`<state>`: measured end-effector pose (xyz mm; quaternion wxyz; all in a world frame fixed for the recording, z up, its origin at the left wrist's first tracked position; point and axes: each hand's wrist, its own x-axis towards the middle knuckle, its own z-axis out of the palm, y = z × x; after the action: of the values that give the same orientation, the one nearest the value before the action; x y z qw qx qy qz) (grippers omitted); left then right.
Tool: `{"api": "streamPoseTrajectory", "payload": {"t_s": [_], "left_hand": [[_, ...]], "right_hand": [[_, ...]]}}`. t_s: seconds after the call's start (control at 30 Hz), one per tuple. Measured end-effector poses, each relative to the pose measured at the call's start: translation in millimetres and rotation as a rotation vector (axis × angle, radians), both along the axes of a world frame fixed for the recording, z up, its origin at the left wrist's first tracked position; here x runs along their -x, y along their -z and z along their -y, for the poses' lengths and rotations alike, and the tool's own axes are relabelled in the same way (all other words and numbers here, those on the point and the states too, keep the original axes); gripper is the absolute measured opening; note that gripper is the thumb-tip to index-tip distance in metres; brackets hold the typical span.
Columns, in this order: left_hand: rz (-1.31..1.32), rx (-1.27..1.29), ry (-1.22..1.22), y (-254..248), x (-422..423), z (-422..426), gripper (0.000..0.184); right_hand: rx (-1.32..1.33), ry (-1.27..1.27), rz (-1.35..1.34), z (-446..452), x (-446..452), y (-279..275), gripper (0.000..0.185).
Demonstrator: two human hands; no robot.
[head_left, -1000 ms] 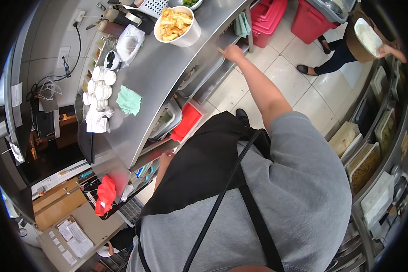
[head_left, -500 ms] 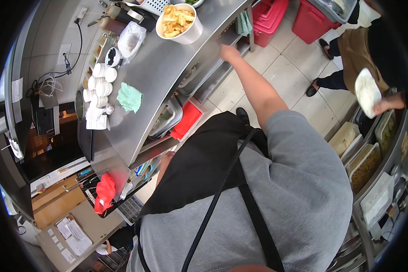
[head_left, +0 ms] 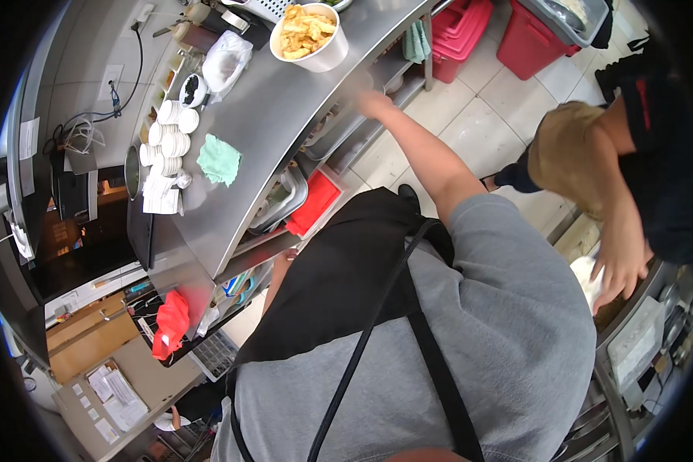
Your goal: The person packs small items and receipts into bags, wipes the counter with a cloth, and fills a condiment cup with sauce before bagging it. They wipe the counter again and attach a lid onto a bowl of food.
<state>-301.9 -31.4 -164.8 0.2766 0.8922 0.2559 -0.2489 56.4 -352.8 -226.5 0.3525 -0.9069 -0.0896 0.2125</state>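
My right hand [head_left: 373, 103] reaches out past the front edge of the steel counter [head_left: 266, 115], below the white tub [head_left: 327, 55] of fried yellow pieces. Motion blur smears its fingers, so whether it holds anything is unclear. My left hand [head_left: 286, 257] is low beside the black apron [head_left: 323, 285], near the shelf under the counter. Its fingers are small and partly hidden. A green cloth [head_left: 219, 160] lies on the counter beside stacks of white lids [head_left: 169, 144]. A clear plastic bag [head_left: 226, 63] and a small bowl of dark pieces [head_left: 193, 90] are behind them.
At the right, a co-worker's hand [head_left: 622, 254] is over a white container [head_left: 587, 279] by the food trays. Red bins [head_left: 527, 42] stand on the tiled floor [head_left: 481, 127]. Under the counter is a red tray [head_left: 314, 202]. A red cloth bag [head_left: 171, 323] hangs at the lower left.
My right hand has moved left and slightly down; the thin stick seen in it earlier is no longer distinguishable. The co-worker has come closer and lowered the white container toward the trays.
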Motion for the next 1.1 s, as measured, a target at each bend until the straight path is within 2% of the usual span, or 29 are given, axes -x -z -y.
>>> {"api": "streamPoseTrajectory", "payload": {"t_s": [0.13, 0.2, 0.23, 0.33, 0.43, 0.5, 0.53, 0.6, 0.8, 0.9, 1.1], "left_hand": [[-0.006, 0.018, -0.012, -7, -5, 3, 0.043], [-0.018, 0.008, -0.004, 7, 1, -11, 0.043], [-0.031, -0.003, 0.005, 13, 6, -19, 0.043], [-0.051, -0.006, -0.039, 22, 20, -32, 0.041], [-0.069, -0.022, -0.055, 25, 30, -41, 0.040], [-0.066, -0.032, -0.051, 26, 34, -47, 0.040], [-0.063, -0.035, -0.046, 28, 35, -50, 0.040], [-0.058, -0.042, -0.039, 29, 37, -54, 0.039], [-0.028, -0.050, -0.021, 35, 30, -61, 0.038], [-0.020, -0.022, -0.012, 35, 22, -60, 0.037], [-0.023, -0.008, 0.013, 29, 14, -53, 0.033]], "right_hand": [[0.108, 0.033, -0.067, 8, 7, -29, 0.036], [-0.022, 0.207, 0.010, 3, 5, -1, 0.033], [-0.022, 0.204, 0.011, 7, 6, -2, 0.033], [-0.284, 0.519, -0.043, 14, 12, 6, 0.023], [-0.405, 0.583, -0.068, 13, 10, 18, 0.022], [-1.055, 0.867, -0.302, 8, 14, 19, 0.024], [-1.056, 0.864, -0.302, 8, 12, 19, 0.024], [-1.378, 0.964, -0.442, 9, 10, 22, 0.029], [-1.562, 1.048, -0.451, 0, 10, 43, 0.027], [-1.544, 1.150, -0.379, -7, 10, 40, 0.021], [-1.488, 1.148, -0.362, -28, -5, 12, 0.021]]}}
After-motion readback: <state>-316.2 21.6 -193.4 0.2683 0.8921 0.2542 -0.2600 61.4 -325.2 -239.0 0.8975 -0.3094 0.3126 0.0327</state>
